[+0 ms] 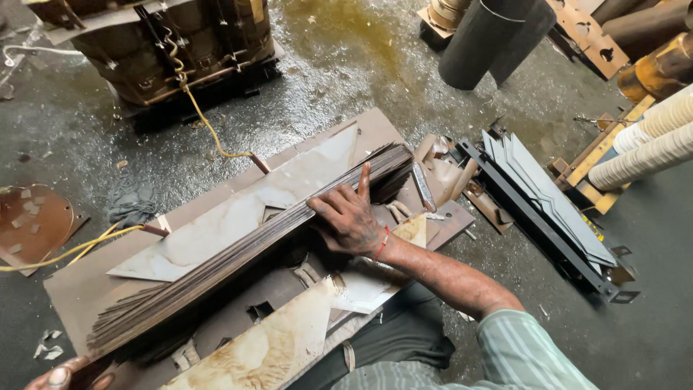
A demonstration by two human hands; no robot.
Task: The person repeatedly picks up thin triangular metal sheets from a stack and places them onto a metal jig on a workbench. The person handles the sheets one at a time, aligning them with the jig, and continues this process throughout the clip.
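Right hand (pixel 349 219): laid palm down on the long stack of thin metal sheets (pixel 245 249), fingers spread and flat, forefinger stretched toward the stack's far end; open, pressing rather than clasping (a red thread band at the wrist).
Left hand (pixel 66 375): only a thumb and fingertips showing at the bottom left corner, touching the near end of the same stack; closed or not, cannot tell (mostly cut off by the frame edge).
Stack of thin metal sheets: dark, rust-brown, lying aslant from the lower left to the upper middle, fanned slightly at both ends; directly under the right palm near its far third, near end against the left fingertips.
Brown board (pixel 86 285): flat on the floor, bearing the stack.
Pale angled plates (pixel 238 217): lying on the board just beyond the stack, touching its far side; another rusty pale plate (pixel 271 350) on the near side, beside the knee.
Yellow cable (pixel 206 123): trailing from the wound machine block (pixel 162 50) at upper left down to the board's edge.
Black frame with grey pointed plates (pixel 541 209): on the floor to the right, well apart from both hands.
Floor (pixel 346 72): grey, wet-looking, strewn with scraps.
Sleeve (pixel 520 350): striped green, at the right forearm.
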